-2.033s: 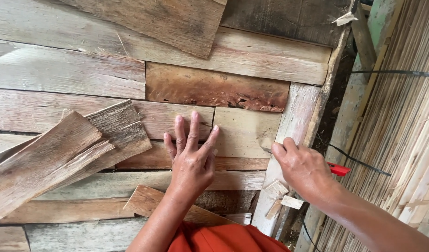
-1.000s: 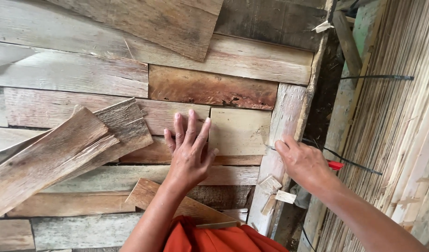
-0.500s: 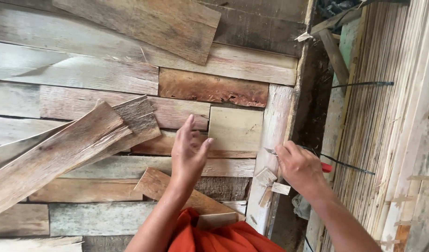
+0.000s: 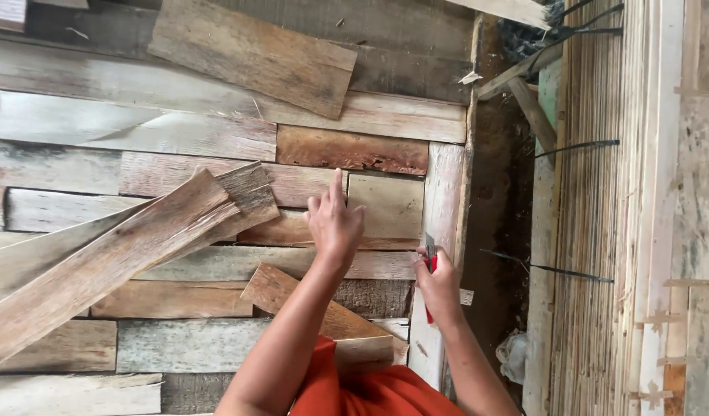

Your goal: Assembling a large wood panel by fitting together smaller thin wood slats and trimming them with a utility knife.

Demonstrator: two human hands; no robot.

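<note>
Left hand [image 4: 335, 219] presses flat, fingers released, on the stiff, light pale board [image 4: 385, 206]; right hand [image 4: 441, 283] grips a red-handled cutter [image 4: 430, 258].

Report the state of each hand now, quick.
Left hand: open, index finger stretched out, resting on the pale wooden board, holding nothing.
Right hand: closed around a red-handled tool, its metal tip pointing up.

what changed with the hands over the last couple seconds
The left hand went from spread flat on the boards to pointing one finger at the pale square board. The right hand brought the red-handled tool up against the upright plank. The loose boards stayed put.
</note>
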